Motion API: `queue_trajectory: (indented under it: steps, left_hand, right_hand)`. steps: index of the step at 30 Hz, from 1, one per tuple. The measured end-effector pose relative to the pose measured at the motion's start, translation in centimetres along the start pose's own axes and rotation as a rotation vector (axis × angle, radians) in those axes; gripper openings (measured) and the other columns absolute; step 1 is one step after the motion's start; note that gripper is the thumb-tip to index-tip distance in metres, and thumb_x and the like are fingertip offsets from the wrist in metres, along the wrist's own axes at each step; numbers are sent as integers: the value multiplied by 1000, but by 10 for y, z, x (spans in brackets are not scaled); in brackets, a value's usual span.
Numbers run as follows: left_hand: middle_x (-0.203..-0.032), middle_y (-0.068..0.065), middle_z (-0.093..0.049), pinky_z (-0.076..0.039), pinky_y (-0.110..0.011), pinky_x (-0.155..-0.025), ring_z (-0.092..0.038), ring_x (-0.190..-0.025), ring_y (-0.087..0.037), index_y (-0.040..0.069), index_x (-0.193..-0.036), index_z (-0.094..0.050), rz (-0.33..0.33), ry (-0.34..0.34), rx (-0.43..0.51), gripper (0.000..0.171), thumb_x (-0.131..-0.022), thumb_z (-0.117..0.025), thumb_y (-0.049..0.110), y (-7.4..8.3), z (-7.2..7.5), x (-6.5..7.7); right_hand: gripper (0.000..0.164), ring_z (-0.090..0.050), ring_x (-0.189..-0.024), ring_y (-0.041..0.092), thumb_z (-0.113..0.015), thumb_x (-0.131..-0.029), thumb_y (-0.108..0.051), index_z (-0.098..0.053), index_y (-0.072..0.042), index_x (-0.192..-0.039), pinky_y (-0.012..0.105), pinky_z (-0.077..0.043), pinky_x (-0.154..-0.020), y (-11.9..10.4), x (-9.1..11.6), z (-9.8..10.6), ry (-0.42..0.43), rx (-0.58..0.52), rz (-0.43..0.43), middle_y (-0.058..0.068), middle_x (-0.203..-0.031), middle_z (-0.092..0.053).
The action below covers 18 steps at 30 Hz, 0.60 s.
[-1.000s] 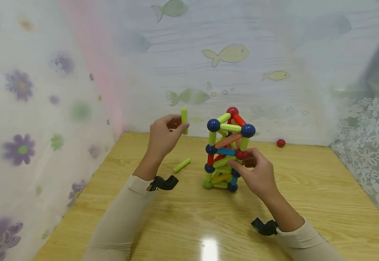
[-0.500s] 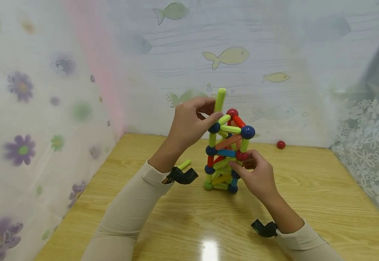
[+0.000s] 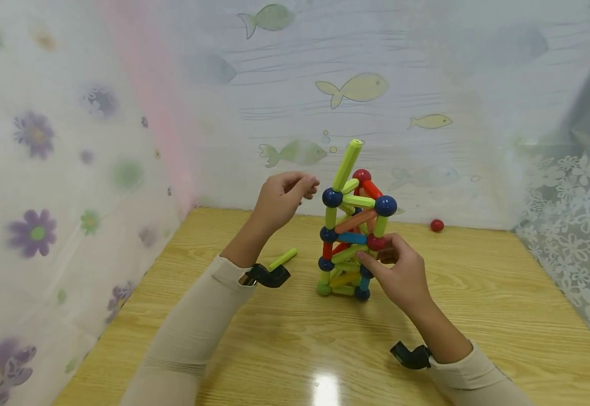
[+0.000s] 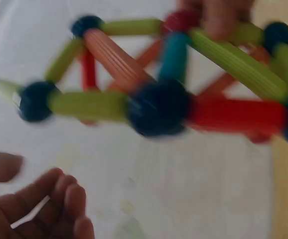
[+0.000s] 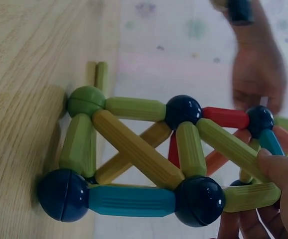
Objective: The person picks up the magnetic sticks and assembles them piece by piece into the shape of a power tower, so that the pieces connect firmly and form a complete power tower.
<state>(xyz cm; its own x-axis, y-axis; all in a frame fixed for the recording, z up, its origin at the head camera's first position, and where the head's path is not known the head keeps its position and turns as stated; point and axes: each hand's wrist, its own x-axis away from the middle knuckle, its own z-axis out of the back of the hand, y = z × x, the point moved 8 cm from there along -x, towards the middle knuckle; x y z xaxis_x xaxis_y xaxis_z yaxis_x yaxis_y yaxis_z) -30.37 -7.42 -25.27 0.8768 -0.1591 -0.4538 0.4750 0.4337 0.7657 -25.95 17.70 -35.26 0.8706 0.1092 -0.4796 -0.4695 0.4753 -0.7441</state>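
A tower of magnetic rods and balls [image 3: 327, 234] stands upright on the wooden table, in lime, red, orange and blue. From its upper-left blue ball a long lime rod [image 3: 347, 164] sticks up, leaning to the right. My left hand [image 3: 282, 197] is just left of that ball, apart from it and holding nothing. In the left wrist view its fingers [image 4: 74, 199] are loosely bent below the tower. My right hand [image 3: 401, 270] grips the tower's right side by a red ball and a lime rod. The right wrist view shows its thumb [image 5: 278, 167] against the rod.
One loose lime rod [image 3: 284, 258] lies on the table [image 3: 285, 338] left of the tower, partly behind the left wrist camera [image 3: 269, 276]. A red ball [image 3: 437, 225] rests near the back edge. Patterned sheets [image 3: 214, 113] hang behind and at the sides.
My left hand carried the long lime rod rightward, set it onto the upper-left blue ball, let go and drew back left. The right hand has kept its grip on the tower.
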Motion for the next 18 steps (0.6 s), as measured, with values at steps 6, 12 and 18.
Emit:
queue_trajectory:
  steps: [6,12,18]
  left_hand:
    - [-107,-3,-71,-58,-40,-82,-66,-96,-21,10,-123,-73,305,-185,-359,33,-98,-73,31,-104,-22,34]
    - [-105,-6,-71,-57,-41,-84,-66,-94,-22,4,-123,-74,447,-250,-513,42,-88,-85,25,-160,-27,67]
    - [-97,-3,-70,-55,-36,-76,-63,-85,-18,7,-112,-78,464,-254,-501,30,-86,-86,20,-175,-29,79]
  right_hand:
    - [36,-68,-87,15,-85,-88,-34,-66,-12,-110,27,-59,-81,0,0,0,12,-7,5,-1,-94,-70]
    - [36,-68,-86,14,-84,-88,-37,-66,-13,-109,30,-60,-81,0,1,-1,18,2,9,-2,-93,-70]
    - [35,-68,-76,12,-90,-82,-33,-67,-13,-99,21,-58,-71,-7,3,1,85,37,60,-4,-84,-71]
